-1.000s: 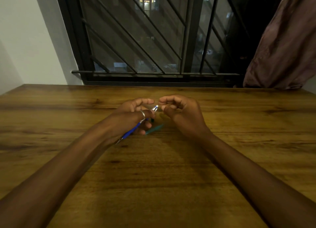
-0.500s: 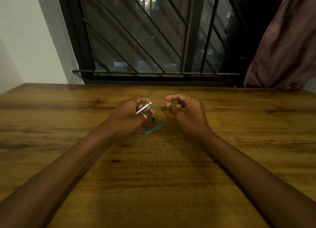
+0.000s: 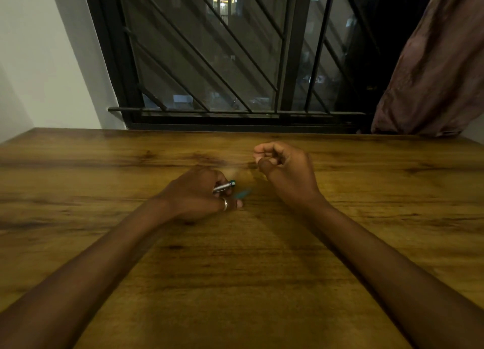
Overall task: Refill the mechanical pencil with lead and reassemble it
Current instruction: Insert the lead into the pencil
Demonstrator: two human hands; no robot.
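Note:
My left hand rests on the wooden table, shut on the mechanical pencil. Only the pencil's silver end with a teal tip shows past my fingers; the rest is hidden in my fist. A small teal piece, perhaps the lead case, lies on the table just right of my left hand, blurred. My right hand hovers farther back and to the right, its fingers curled with thumb against forefinger. Whether something thin is pinched there I cannot tell.
A barred dark window runs behind the table's far edge. A brownish curtain hangs at the back right, and a white wall stands at the left.
My hands have drawn apart. The left one dropped down onto the table with the pencil, near the teal piece; the right one lifted slightly back and right.

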